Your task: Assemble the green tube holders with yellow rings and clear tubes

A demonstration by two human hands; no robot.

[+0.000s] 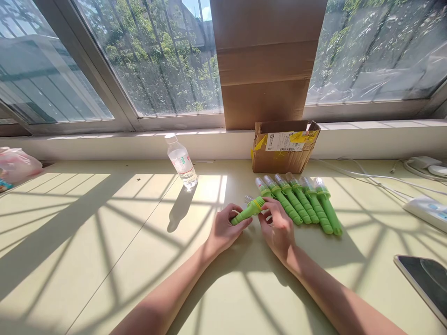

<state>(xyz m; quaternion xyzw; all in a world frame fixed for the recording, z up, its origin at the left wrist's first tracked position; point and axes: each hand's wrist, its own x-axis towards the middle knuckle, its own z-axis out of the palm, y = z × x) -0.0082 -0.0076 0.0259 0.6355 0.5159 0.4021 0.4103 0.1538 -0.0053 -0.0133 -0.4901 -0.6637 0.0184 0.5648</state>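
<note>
A green plastic stick (247, 213) with a ribbed, tapering handle and a yellow ring near its wide end lies in my left hand (225, 226), whose fingers wrap round the narrow end. At the wide end, the fingers and thumb of my right hand (278, 225) close on it. Its exact kind I cannot make out. A small clear piece (248, 198) shows just behind it, and I cannot tell whether it is attached. To the right of my right hand, several similar green sticks (303, 202) with clear caps lie side by side on the table.
Behind the sticks stands an open cardboard box (284, 149) with a label. A clear water bottle (182, 163) is upright left of centre. On the right are a phone (424, 284), a white power strip (428, 211) and cables. A pink plastic bag (19, 165) sits far left.
</note>
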